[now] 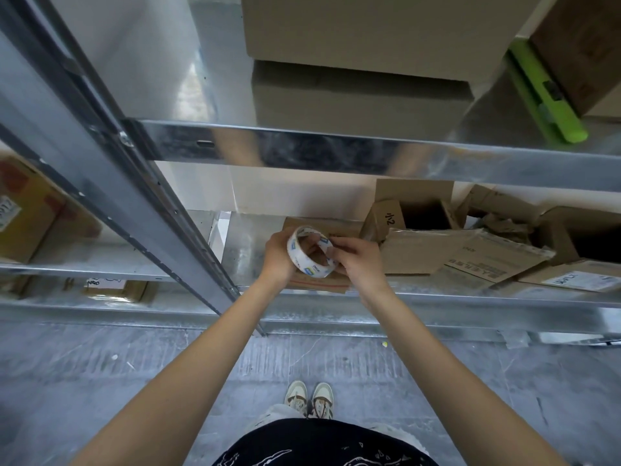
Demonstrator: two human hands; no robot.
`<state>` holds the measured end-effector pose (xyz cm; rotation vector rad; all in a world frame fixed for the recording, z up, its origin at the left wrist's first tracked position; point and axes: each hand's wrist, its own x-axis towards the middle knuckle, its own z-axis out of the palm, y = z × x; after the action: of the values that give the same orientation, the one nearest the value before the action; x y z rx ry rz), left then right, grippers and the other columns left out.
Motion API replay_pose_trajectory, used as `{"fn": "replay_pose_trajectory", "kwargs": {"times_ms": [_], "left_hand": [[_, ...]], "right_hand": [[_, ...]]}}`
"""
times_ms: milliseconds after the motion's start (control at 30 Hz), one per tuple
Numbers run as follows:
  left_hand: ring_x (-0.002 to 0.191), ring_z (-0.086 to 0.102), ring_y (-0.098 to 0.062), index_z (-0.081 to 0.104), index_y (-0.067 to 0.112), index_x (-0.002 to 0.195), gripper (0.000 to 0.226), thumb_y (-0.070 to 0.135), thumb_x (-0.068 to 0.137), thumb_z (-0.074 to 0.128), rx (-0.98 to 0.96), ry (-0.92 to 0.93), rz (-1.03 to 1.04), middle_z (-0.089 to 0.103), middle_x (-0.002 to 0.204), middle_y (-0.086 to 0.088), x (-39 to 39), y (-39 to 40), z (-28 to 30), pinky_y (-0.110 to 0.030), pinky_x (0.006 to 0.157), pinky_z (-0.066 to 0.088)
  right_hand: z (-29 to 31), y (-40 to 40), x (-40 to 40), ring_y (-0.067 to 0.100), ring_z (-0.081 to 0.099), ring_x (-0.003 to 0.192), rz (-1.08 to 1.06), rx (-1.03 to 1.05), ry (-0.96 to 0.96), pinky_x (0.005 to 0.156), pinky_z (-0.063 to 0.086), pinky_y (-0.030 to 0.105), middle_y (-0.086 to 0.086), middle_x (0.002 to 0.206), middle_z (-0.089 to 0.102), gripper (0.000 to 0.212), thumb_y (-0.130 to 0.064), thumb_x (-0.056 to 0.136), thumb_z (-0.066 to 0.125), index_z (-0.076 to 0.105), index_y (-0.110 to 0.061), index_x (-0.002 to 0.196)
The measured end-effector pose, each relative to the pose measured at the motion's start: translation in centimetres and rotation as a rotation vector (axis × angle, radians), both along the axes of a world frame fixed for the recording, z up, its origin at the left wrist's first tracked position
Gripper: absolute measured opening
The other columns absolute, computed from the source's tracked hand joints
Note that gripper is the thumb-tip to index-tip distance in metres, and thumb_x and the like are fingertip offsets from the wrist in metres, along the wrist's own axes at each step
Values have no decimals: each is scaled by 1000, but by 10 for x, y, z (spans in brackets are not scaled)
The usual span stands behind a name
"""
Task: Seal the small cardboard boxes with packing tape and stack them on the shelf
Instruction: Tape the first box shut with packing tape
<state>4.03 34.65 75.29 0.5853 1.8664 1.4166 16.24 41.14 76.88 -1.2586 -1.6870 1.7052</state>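
Note:
A roll of clear packing tape (311,252) with blue marks is held over the lower metal shelf (437,302). My left hand (277,255) grips the roll from the left. My right hand (358,260) pinches the roll's right rim with its fingertips. Under both hands lies a small flat cardboard box (319,284) with a red line near its front edge. Most of that box is hidden by my hands and the tape.
Right of the box sit open and crumpled cardboard boxes (470,250). The upper shelf (369,149) holds two stacked large boxes (363,62) and a green tool (544,92). A slanted steel upright (134,183) stands at left, with more boxes (30,210) behind it.

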Motion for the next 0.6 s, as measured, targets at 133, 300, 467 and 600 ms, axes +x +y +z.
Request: {"fn": "replay_pose_trajectory", "kwargs": {"times_ms": [133, 300, 467, 600], "left_hand": [[75, 64, -15, 71, 14, 101, 17, 9, 91, 58, -62, 23, -98, 70, 86, -3, -5, -1, -3, -25, 63, 54], [75, 70, -13, 69, 3, 98, 29, 23, 98, 48, 51, -222, -6, 72, 84, -9, -4, 0, 10, -21, 67, 55], [73, 69, -24, 68, 8, 99, 35, 35, 98, 46, 103, -355, -53, 73, 85, -13, -1, -4, 20, -33, 70, 57], [65, 66, -24, 66, 20, 99, 25, 33, 98, 45, 187, -333, -123, 71, 82, -16, 7, -12, 23, -44, 76, 51]], "right_hand": [[-3, 4, 3, 17, 67, 74, -116, 200, -126, 70, 55, 36, 0, 73, 70, 13, -4, 80, 66, 75, -12, 81], [-2, 6, 6, 5, 58, 68, -191, 295, -140, 64, 44, 17, -10, 71, 62, 9, -6, 81, 69, 65, -13, 77], [-5, 5, 2, 13, 60, 70, -237, 376, -118, 66, 47, 22, -6, 71, 62, 12, -6, 81, 69, 61, -11, 76], [0, 5, 3, 9, 62, 70, -252, 397, -68, 68, 48, 27, -9, 71, 64, 7, -8, 82, 69, 64, -11, 78]]}}
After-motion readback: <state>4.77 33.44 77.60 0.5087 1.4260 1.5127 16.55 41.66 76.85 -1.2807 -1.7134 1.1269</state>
